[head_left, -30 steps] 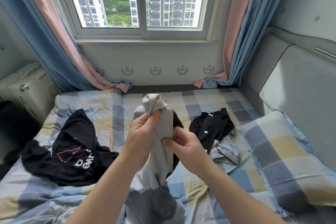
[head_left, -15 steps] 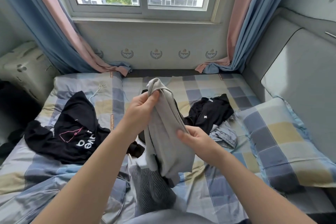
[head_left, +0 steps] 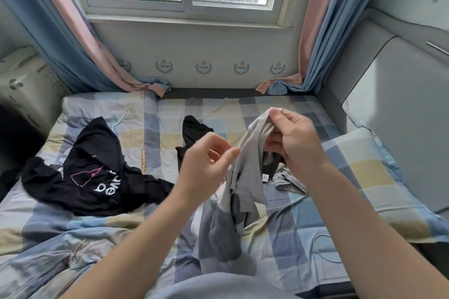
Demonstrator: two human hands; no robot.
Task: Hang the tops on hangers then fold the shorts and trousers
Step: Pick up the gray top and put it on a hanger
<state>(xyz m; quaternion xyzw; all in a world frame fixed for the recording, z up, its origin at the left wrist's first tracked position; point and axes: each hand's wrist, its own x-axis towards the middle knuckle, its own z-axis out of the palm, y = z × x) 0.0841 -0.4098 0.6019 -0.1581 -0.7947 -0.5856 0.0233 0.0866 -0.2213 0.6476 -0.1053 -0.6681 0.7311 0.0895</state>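
I hold a light grey zip garment (head_left: 247,172) up over the checked bed (head_left: 286,226). My right hand (head_left: 294,138) pinches its top edge by the zipper. My left hand (head_left: 206,165) is lower and to the left, blurred, with thumb and forefinger pinching the garment's left edge. Below the grey garment lies a dark striped piece (head_left: 218,233). A black top with pink and white print (head_left: 92,172) is spread on the bed's left side. Another black garment (head_left: 194,133) lies in the middle. Denim shorts (head_left: 289,179) show under my right wrist.
A checked pillow (head_left: 364,165) lies at the right against the grey padded headboard (head_left: 401,104). Blue and pink curtains (head_left: 80,56) hang at both sides of the window and pool on the bed's far edge. A pale covered box (head_left: 21,85) stands at the left.
My right hand moved up and took the garment's top edge. My left hand let go of the top and dropped to the garment's left edge. The garment shifted right.
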